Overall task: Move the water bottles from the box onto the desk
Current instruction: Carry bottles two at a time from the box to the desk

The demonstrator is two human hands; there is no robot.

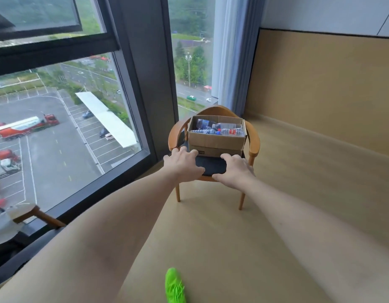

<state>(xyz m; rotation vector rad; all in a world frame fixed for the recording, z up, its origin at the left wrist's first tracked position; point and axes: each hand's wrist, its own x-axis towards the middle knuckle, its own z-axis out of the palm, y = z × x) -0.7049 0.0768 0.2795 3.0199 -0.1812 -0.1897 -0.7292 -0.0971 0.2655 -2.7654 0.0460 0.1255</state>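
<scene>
On the dark seat cushion of a wooden armchair [214, 119] by the window [64, 110], toward the far middle of the head view, sits an open cardboard box [216, 141], pushed back against the chair's curved backrest so that the near strip of cushion stays bare. Inside it lie the water bottles [219, 127], clear plastic with blue and red labels, tipped on their sides and overlapping; their exact number cannot be told. The top flaps are folded away, which leaves the bottles reachable from above. Both arms stretch forward from the near edge of the frame. The left hand [182, 164] is at the box's near left corner, its fingers [192, 153] spread and only slightly bent, holding nothing; whether they touch the cardboard is unclear. The right hand [235, 169] hovers over the cushion just near the box's right corner, likewise spread and empty. That paired, wide placement looks like preparation to take the whole box by its two sides rather than pick a single bottle. No worktop shows here, so the bottles will probably have to be carried elsewhere. A green shoe [175, 285] stands on the pale floor at the near edge.
</scene>
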